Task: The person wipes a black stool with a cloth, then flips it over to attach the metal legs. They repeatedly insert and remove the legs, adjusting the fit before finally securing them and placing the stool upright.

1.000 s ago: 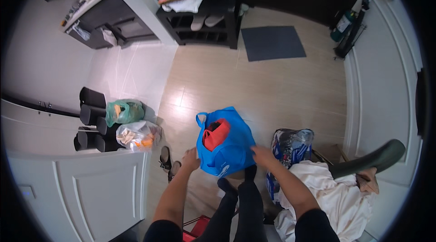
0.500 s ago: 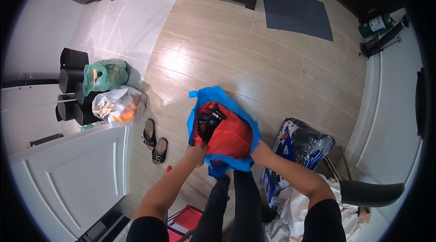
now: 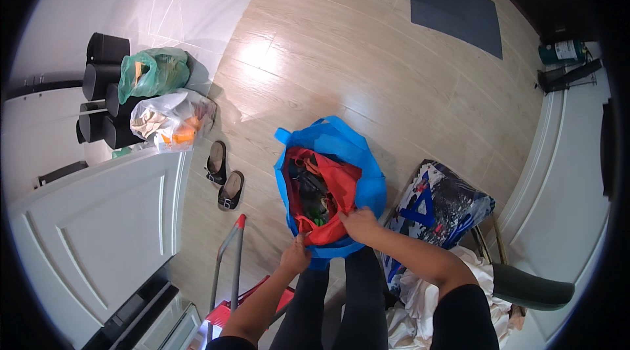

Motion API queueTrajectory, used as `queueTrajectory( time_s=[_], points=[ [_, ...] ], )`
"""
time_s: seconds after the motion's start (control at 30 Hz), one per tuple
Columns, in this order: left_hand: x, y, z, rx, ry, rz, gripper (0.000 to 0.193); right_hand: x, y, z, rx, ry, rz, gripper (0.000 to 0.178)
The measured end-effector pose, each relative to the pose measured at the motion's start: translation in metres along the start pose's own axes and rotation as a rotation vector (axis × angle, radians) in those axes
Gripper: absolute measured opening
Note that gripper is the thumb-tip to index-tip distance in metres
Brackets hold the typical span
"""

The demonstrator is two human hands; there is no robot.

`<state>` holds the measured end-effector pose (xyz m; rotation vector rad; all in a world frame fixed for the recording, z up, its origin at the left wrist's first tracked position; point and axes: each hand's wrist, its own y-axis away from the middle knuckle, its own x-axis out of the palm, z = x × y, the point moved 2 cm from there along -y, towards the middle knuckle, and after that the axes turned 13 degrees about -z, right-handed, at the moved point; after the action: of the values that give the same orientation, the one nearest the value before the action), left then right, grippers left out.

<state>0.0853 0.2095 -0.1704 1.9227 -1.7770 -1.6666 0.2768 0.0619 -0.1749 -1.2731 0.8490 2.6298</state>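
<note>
- The large blue woven carrier bag (image 3: 341, 153) stands open on the pale wood-plank floor (image 3: 367, 67), just in front of the person's legs. Risk: it is soft-sided, and a sideways pull could tip it and spill its load.
- The red fabric bag (image 3: 331, 186) sits inside the blue bag, filled with dark items too small to identify. Risk: uneven lifting could drag the liner out or drop items.
- The right hand (image 3: 359, 224) is clenched on the red bag's near edge. Risk: a thin fold of fabric could slip from this grip.
- The left hand (image 3: 295, 259) is closed at the near rim of both bags; which layer it grasps cannot be told.
- The pair of dark slip-on sandals (image 3: 224, 176) lies near the bag's left side: a trip hazard.
</note>
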Motion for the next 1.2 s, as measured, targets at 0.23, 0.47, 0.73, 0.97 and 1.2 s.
queueTrajectory(
  time_s=[0.23, 0.47, 0.73, 0.97, 1.2],
  points=[
    [0.014, -0.015, 0.004, -0.313, -0.019, -0.033, 0.041, -0.023, -0.09, -0.04, 0.413, -0.48, -0.6, 0.026],
    [-0.035, -0.04, -0.016, -0.167, -0.157, 0.102, 0.036, 0.044, -0.125, -0.052, 0.494, -0.292, -0.233, 0.03],
    [-0.013, -0.137, 0.012, -0.251, -0.653, -0.67, 0.058, 0.016, -0.005, -0.046, 0.285, -0.409, -0.464, 0.018],
    [0.006, -0.117, 0.054, -0.147, -0.015, -0.181, 0.031, -0.02, 0.066, -0.065, 0.456, -0.857, -0.929, 0.011],
    [0.015, -0.096, -0.022, 0.198, 0.167, -0.237, 0.018, -0.052, 0.079, -0.162, 0.623, -0.658, -1.309, 0.01]
  ],
)
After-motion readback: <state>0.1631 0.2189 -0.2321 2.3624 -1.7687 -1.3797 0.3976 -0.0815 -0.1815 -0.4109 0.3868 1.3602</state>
